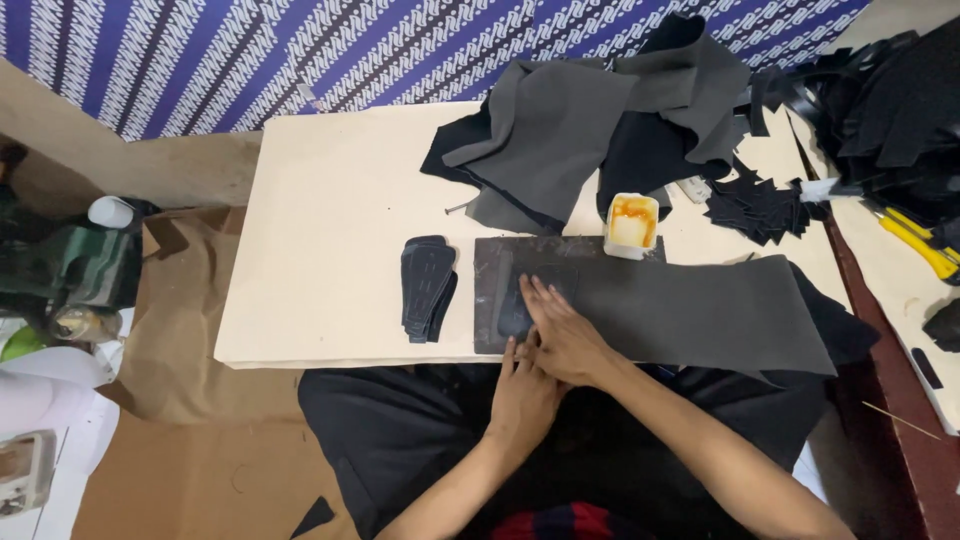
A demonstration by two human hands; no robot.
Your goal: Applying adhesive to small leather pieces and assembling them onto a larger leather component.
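A pale table is filling the middle of the frame, with a blue patterned cloth hanging across the top. A heap of dark grey fabric is lying at the upper centre, and a long grey sheet is stretching from centre to right. On its left end a dark shaped piece is lying flat. The right hand is pressing on that piece with fingers spread flat, its grip wide and holding nothing. The left hand is resting just below at the table edge, fingertips touching the sheet, its grip also flat and loose. A stack of black cut pieces is sitting just left of the sheet. A small white glue pot is standing above it.
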